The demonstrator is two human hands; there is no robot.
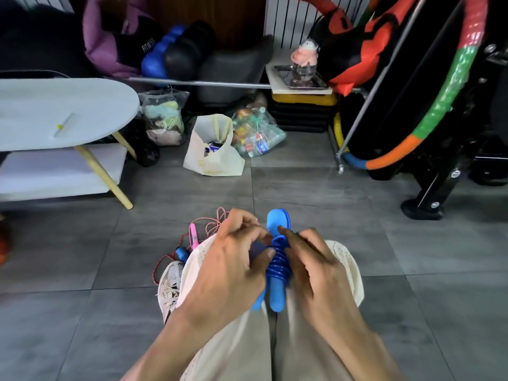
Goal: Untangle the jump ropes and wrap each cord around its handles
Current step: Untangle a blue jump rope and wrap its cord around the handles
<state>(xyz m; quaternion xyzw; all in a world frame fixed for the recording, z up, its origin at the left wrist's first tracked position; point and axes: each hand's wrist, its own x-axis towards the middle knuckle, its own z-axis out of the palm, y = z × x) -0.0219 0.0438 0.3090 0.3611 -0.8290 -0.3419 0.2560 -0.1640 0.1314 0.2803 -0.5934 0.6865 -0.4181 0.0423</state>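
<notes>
A blue jump rope [278,266] lies over my knees, its two blue handles side by side with the blue cord coiled round their middle. My left hand [233,259] grips the handles from the left, thumb pressed against the coils. My right hand [310,259] holds the bundle from the right, forefinger on the cord near the handle tops. A second rope, with a red-and-white twisted cord [217,220], a pink handle [194,235] and a blue handle [182,254], lies loose on the floor left of my knees, partly hidden by my left hand.
A white low table [63,111] with wooden legs stands at the left. Plastic bags [214,147] sit on the grey tiled floor ahead. Black gym equipment and a coloured hoop [439,105] fill the right. My white shoe [170,284] rests beside the loose rope.
</notes>
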